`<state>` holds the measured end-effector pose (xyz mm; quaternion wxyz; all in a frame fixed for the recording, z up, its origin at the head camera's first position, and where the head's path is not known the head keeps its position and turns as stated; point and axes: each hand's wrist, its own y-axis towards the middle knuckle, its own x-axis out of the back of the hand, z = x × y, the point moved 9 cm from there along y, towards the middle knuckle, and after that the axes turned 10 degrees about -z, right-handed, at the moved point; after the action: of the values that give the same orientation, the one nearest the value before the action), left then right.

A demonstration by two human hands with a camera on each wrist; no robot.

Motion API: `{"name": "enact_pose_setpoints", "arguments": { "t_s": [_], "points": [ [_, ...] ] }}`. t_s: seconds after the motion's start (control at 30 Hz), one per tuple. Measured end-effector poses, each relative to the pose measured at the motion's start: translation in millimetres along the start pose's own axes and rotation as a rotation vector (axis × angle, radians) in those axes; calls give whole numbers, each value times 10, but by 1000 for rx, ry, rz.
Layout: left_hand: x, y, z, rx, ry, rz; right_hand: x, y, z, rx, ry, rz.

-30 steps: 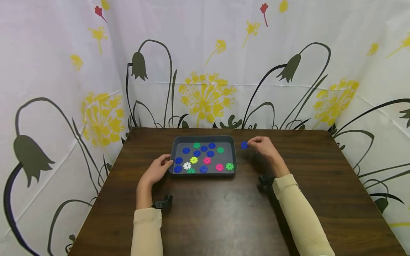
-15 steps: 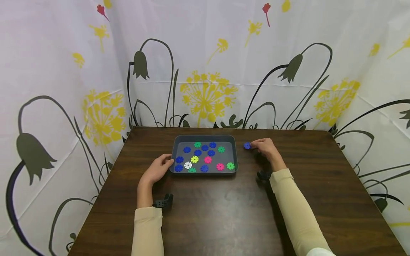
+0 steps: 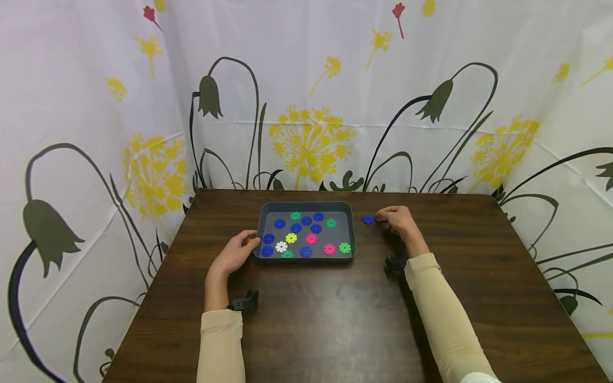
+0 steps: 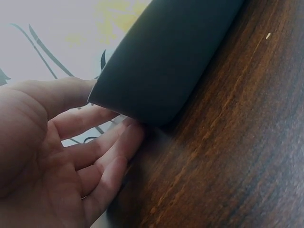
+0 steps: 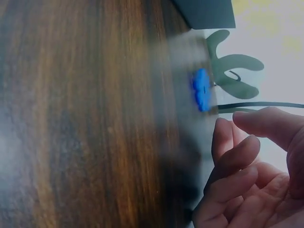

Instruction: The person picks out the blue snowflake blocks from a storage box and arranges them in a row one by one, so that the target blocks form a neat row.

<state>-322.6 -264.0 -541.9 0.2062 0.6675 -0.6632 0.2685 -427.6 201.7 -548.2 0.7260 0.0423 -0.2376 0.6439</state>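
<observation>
A blue notched plastic disc (image 3: 368, 219) lies on the table just right of the dark grey tray (image 3: 306, 259). My right hand (image 3: 396, 219) is beside this disc, its fingers loosely bent. In the right wrist view a small gap separates the blue disc (image 5: 202, 90) from the fingertips (image 5: 244, 118), which hold nothing. My left hand (image 3: 236, 251) grips the tray's left end. The left wrist view has the thumb (image 4: 78, 92) at the tray's rim and the other fingers against or near its outer wall; their exact contact is partly hidden.
Inside the tray several notched discs lie spread out: blue ones, green ones, a yellow disc (image 3: 291, 238), a white disc (image 3: 281, 247) and pink ones (image 3: 329, 249). The brown wooden table (image 3: 325, 319) ends at a flower-patterned curtain (image 3: 306, 80) behind.
My right hand first held the blue disc beside the tray, lowered it slightly to the right, and has now let go of it on the table. The left hand stays at the tray.
</observation>
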Motion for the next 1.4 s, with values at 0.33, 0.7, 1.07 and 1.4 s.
{"name": "enact_pose_setpoints", "arguments": {
  "t_s": [0.33,0.7,1.07,1.4],
  "points": [
    [9,2,-35,-14,-55,-25,-158,-156,332,181,-53,-35],
    [-14,-1,-23,2,-97,-15,-599,-520,785,359,-119,31],
    [-23,6,-16,18,-121,-6,-1325,-889,872,462,-153,373],
    [-20,-10,-10,33,-126,-7,-1774,-1116,893,663,-282,530]
  ]
}}
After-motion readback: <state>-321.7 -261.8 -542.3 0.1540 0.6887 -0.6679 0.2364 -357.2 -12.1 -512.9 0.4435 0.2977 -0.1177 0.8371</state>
